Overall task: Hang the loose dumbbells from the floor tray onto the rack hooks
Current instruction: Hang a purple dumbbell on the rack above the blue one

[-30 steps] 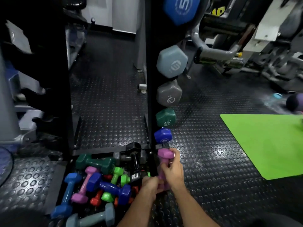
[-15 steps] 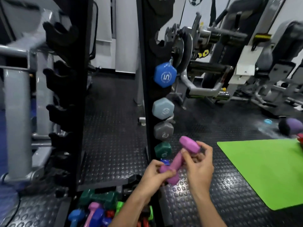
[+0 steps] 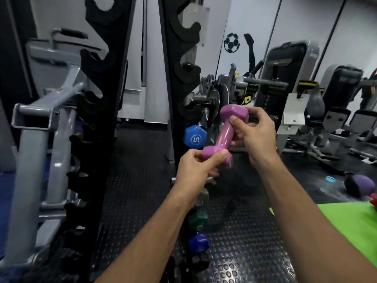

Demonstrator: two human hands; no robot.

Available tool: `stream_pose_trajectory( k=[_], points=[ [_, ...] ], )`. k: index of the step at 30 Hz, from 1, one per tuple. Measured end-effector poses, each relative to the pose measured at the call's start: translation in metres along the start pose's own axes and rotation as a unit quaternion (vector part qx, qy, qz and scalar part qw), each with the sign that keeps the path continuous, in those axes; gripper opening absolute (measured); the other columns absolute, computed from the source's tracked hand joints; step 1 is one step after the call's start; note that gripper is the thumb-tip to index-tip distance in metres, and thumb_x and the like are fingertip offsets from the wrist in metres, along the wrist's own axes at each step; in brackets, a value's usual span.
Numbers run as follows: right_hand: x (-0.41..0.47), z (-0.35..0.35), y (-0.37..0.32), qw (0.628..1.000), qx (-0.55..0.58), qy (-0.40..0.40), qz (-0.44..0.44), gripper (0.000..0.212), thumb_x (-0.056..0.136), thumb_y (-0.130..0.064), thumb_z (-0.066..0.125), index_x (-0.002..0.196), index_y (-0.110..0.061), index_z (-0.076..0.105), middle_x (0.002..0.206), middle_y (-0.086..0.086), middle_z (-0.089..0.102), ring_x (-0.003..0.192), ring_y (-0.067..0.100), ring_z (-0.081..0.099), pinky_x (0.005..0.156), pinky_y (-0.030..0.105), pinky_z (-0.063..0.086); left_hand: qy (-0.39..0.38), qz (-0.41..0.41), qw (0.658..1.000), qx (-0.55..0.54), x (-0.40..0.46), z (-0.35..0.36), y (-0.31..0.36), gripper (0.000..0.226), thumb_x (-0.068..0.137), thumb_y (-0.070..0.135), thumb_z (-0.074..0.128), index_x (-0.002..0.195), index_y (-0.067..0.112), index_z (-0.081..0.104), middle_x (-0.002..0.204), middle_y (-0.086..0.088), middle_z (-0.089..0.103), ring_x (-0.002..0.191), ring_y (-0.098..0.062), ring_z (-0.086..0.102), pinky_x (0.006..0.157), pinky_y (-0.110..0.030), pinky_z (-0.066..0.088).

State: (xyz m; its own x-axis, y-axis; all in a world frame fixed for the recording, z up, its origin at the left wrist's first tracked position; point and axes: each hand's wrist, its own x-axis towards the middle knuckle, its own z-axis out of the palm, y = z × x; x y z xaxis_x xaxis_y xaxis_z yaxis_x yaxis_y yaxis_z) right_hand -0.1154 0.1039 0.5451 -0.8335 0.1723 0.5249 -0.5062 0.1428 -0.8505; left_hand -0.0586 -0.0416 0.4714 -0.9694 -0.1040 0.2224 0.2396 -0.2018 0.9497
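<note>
A small pink dumbbell (image 3: 223, 135) is held tilted in the air in front of the black rack's right upright (image 3: 173, 82). My left hand (image 3: 196, 170) grips its lower head and my right hand (image 3: 255, 133) grips its handle near the upper head. Empty black hooks (image 3: 186, 72) line the upright above the hands. On the same upright hang a blue dumbbell marked 5 (image 3: 194, 137), a green one (image 3: 196, 218) and a dark blue one (image 3: 198, 243). The floor tray is out of view.
The rack's left upright (image 3: 95, 111) carries empty hooks. A grey steel frame (image 3: 34, 123) stands at the left. Gym machines (image 3: 285, 94) fill the right background. A green mat (image 3: 353, 227) and a purple ball (image 3: 360, 185) lie on the studded floor.
Both hands lifted the pink dumbbell from floor level by the tray up to the rack's middle hooks. My view rose with it, and the tray dropped out of sight.
</note>
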Motion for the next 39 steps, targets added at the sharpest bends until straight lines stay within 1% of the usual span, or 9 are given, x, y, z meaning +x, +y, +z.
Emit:
stream_pose_trajectory(
  k=[4,9,12,15,20,23,27,31,39],
  points=[
    [0.043,0.020,-0.023,0.999,0.003,-0.037,0.019,0.033,0.091,-0.014,0.079,0.119,-0.019,0.063,0.095,0.016,0.067,0.050,0.007,0.067,0.051,0.032,0.059,0.031,-0.001,0.999,-0.015,0.022,0.003,0.036,0.042,0.080,0.038,0.085,0.098,0.004,0.069,0.093,-0.021,0.077,0.070,-0.021,0.067,0.077,-0.037,0.060],
    [0.081,0.040,-0.036,0.996,-0.019,-0.075,0.046,0.034,0.092,-0.015,0.076,0.124,-0.015,0.064,0.099,0.010,0.072,0.059,0.015,0.073,0.053,0.032,0.059,0.079,-0.015,0.997,0.008,0.045,0.008,0.066,0.045,0.074,0.049,0.086,0.078,0.007,0.072,0.069,-0.010,0.076,0.059,-0.021,0.068,0.078,-0.041,0.062],
    [0.099,0.049,-0.042,0.993,-0.017,-0.096,0.072,0.035,0.093,-0.012,0.074,0.126,-0.011,0.063,0.094,0.011,0.071,0.054,0.010,0.070,0.046,0.024,0.053,0.112,-0.014,0.994,-0.006,0.061,0.010,0.081,0.053,0.069,0.050,0.090,0.084,0.002,0.074,0.070,-0.010,0.077,0.057,-0.022,0.070,0.065,-0.035,0.062],
    [0.114,0.058,-0.048,0.990,-0.005,-0.110,0.088,0.033,0.095,-0.005,0.072,0.126,-0.001,0.063,0.077,0.010,0.063,0.036,0.002,0.055,0.036,0.017,0.043,0.132,-0.022,0.991,-0.026,0.079,0.011,0.093,0.064,0.062,0.050,0.094,0.096,0.000,0.073,0.077,-0.011,0.078,0.065,-0.025,0.077,0.065,-0.037,0.065],
    [0.141,0.076,-0.045,0.984,-0.025,-0.135,0.111,0.029,0.095,-0.006,0.072,0.121,0.004,0.066,0.066,0.005,0.060,0.032,0.002,0.049,0.034,0.016,0.037,0.177,-0.034,0.983,-0.021,0.099,0.017,0.113,0.066,0.059,0.050,0.095,0.095,0.004,0.064,0.088,-0.012,0.073,0.057,-0.020,0.075,0.060,-0.036,0.065],
    [0.154,0.083,-0.038,0.982,-0.029,-0.142,0.123,0.027,0.095,-0.006,0.072,0.120,0.005,0.068,0.075,0.009,0.064,0.039,0.006,0.057,0.037,0.019,0.042,0.189,-0.036,0.981,0.005,0.108,0.019,0.116,0.070,0.058,0.049,0.096,0.101,0.003,0.064,0.093,-0.013,0.071,0.059,-0.020,0.074,0.056,-0.034,0.064],
    [0.160,0.084,-0.024,0.975,-0.032,-0.169,0.140,0.027,0.095,-0.008,0.073,0.119,0.002,0.069,0.089,0.011,0.070,0.075,0.021,0.067,0.070,0.034,0.058,0.196,-0.044,0.978,0.062,0.114,0.025,0.106,0.079,0.055,0.053,0.096,0.109,0.002,0.067,0.092,-0.014,0.074,0.053,-0.018,0.074,0.053,-0.032,0.063],
    [0.161,0.089,-0.015,0.976,-0.026,-0.147,0.159,0.001,0.096,-0.007,0.071,0.095,-0.007,0.070,0.075,0.008,0.063,0.043,0.009,0.056,0.037,0.017,0.042,0.222,-0.047,0.969,0.096,0.119,0.023,0.106,0.077,0.058,0.058,0.092,0.108,0.005,0.067,0.085,-0.011,0.075,0.051,-0.016,0.073,0.048,-0.025,0.060],
    [0.168,0.122,-0.007,0.973,-0.051,-0.171,0.147,0.025,0.094,0.006,0.061,0.077,-0.010,0.069,0.073,0.008,0.064,0.064,0.020,0.061,0.063,0.031,0.056,0.258,-0.073,0.953,0.139,0.129,0.007,0.112,0.077,0.063,0.062,0.088,0.108,0.004,0.063,0.086,-0.010,0.072,0.046,-0.013,0.070,0.048,-0.025,0.060]
  ],
)
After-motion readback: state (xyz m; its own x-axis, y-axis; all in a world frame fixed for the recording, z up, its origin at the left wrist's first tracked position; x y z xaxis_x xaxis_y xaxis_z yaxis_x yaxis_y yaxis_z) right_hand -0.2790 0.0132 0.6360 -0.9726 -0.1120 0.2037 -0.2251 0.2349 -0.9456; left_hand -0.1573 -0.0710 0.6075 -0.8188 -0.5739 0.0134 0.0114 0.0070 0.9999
